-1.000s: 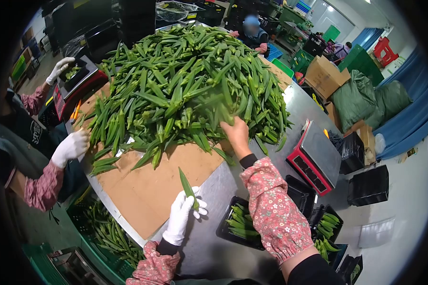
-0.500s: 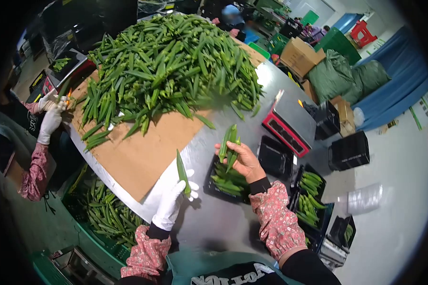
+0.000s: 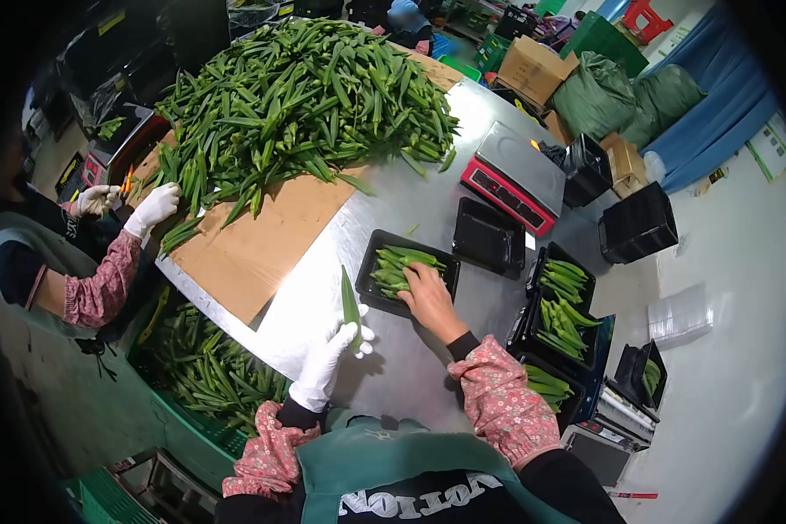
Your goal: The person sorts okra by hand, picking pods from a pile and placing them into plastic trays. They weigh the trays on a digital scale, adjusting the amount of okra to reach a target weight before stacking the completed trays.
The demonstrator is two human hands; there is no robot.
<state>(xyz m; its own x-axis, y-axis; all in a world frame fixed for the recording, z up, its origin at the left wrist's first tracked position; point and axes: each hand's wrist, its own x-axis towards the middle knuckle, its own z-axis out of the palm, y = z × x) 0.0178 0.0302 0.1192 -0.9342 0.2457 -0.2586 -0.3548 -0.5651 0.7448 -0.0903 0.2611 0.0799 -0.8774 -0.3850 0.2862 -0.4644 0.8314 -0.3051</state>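
My left hand (image 3: 332, 354), in a white glove, grips a single green okra pod (image 3: 349, 301) that points up over the metal table. In a black tray (image 3: 368, 297), several okra pods (image 3: 393, 264) lie side by side. My bare right hand (image 3: 431, 301) reaches into that tray, its fingers curled over the pods at the near right; its fingertips are partly hidden. A large heap of okra (image 3: 297, 113) covers the far part of the table, partly on brown cardboard (image 3: 262, 253).
An unfilled black tray (image 3: 489, 236) lies beside a red-sided scale (image 3: 511, 196). Trays of okra (image 3: 563, 323) are stacked at the right. A green crate of okra (image 3: 205, 367) stands below the table's left edge. A co-worker's gloved hand (image 3: 155, 208) touches the heap.
My right hand has lowered its okra pods from above the tray into it. The left hand still holds its pod. The co-worker's hand has moved to the heap.
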